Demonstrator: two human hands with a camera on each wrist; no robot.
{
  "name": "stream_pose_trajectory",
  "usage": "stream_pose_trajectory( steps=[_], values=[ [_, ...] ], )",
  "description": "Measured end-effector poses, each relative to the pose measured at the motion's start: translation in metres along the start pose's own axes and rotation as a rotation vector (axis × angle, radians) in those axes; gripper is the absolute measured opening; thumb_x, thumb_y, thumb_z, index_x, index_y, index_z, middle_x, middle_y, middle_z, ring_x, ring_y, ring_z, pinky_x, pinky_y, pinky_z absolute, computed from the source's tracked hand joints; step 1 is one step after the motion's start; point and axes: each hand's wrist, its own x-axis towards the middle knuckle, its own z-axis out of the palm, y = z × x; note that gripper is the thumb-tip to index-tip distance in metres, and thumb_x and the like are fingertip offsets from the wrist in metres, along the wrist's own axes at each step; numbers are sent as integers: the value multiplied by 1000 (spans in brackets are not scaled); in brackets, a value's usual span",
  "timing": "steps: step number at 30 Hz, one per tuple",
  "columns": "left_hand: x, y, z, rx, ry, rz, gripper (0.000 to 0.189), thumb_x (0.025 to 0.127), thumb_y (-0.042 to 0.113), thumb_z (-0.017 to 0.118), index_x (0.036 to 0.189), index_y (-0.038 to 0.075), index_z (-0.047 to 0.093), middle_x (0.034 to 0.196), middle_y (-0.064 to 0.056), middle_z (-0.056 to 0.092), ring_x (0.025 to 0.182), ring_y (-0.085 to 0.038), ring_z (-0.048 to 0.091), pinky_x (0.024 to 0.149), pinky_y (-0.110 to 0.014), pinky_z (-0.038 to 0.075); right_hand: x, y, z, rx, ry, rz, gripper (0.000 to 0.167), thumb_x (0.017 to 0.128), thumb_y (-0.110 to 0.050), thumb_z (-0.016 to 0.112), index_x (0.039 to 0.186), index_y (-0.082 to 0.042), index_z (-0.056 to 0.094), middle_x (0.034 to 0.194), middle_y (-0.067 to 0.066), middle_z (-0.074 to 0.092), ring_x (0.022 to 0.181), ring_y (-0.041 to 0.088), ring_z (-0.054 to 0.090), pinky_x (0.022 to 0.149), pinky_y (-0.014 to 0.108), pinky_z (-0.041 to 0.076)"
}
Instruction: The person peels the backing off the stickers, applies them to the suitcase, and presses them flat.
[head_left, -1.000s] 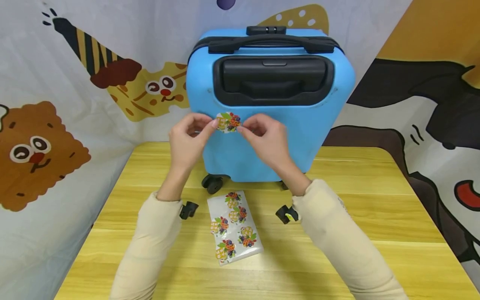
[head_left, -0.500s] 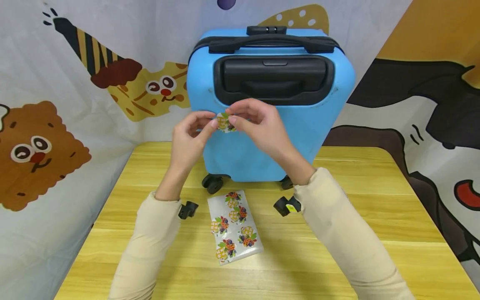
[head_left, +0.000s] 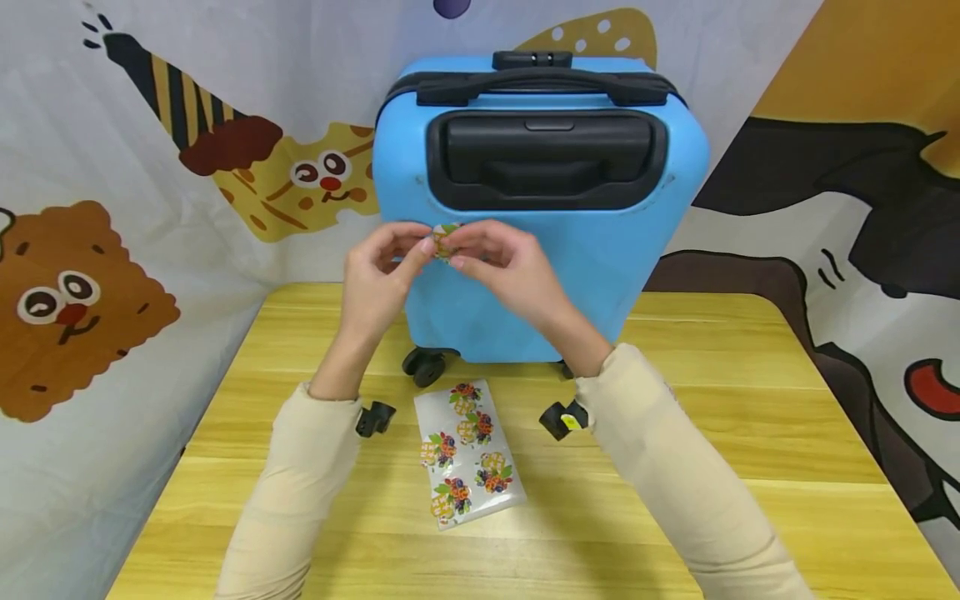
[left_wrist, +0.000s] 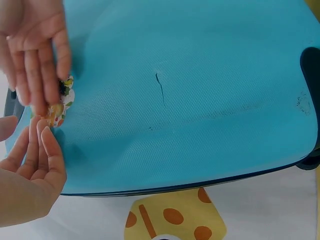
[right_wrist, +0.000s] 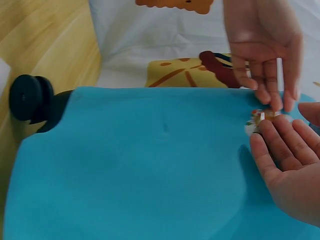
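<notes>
A round fruit-print sticker (head_left: pixel 442 242) lies against the front of the blue suitcase (head_left: pixel 525 292), just below its recessed black handle. My left hand (head_left: pixel 378 275) touches the sticker's left edge with its fingertips. Over the sticker's right part lies my right hand (head_left: pixel 517 271), covering most of the print. In the right wrist view, the right hand's fingers (right_wrist: pixel 290 147) reach straight across the sticker (right_wrist: pixel 255 120), the thumb standing apart. The left wrist view also shows the left thumb apart from its fingers (left_wrist: pixel 42 150). Part of the sticker (left_wrist: pixel 65 100) shows beyond the fingers there.
A white sheet (head_left: pixel 468 458) with several matching stickers lies on the wooden table (head_left: pixel 750 467), in front of the suitcase. Black wheels (head_left: pixel 426 367) support the suitcase. Behind it hangs a cartoon-printed cloth (head_left: pixel 322 67).
My right hand has come off the sticker's right edge and moved left over it, hiding most of the print. The left hand has barely moved; sticker and suitcase stay in place.
</notes>
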Motion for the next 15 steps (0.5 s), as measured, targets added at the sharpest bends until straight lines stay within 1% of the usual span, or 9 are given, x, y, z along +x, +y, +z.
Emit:
stream_pose_trajectory(
  steps=[2, 5, 9, 12, 15],
  values=[
    [0, 0, 0, 1, 0, -5, 19, 88, 9, 61, 100, -5, 63, 87, -12, 63, 75, -13, 59, 66, -25, 49, -2, 7, 1, -4, -13, 15, 22, 86, 4, 59, 107, 9, 58, 108, 20, 60, 97, 29, 59, 83, 33, 49],
    [0, 1, -1, 9, 0, -12, 19, 88, 10, 61, 100, -5, 63, 86, -12, 62, 75, -13, 59, 66, -25, 49, -7, 15, 1, -23, -27, 61, 23, 85, 3, 60, 108, 7, 59, 109, 17, 60, 98, 28, 59, 83, 32, 49],
    [0, 1, -1, 18, -6, -10, 20, 87, 10, 61, 101, -5, 63, 86, -13, 63, 75, -13, 59, 65, -25, 49, -11, 21, 1, -30, -32, 107, 23, 85, 1, 61, 108, 4, 59, 109, 15, 61, 97, 27, 59, 82, 32, 49],
    [0, 1, 0, 16, -8, -8, 20, 87, 9, 62, 101, -5, 63, 85, -14, 63, 75, -13, 59, 65, -25, 49, -11, 20, 0, -30, -35, 110, 24, 85, 0, 61, 108, 4, 59, 108, 14, 61, 97, 25, 59, 83, 32, 49],
    [1, 1, 0, 9, -11, -9, 19, 87, 8, 61, 101, -5, 63, 84, -13, 62, 75, -13, 59, 65, -25, 49, -10, 11, 0, -27, -31, 87, 24, 85, 0, 62, 108, 5, 58, 107, 14, 62, 96, 21, 59, 82, 32, 50]
  ],
)
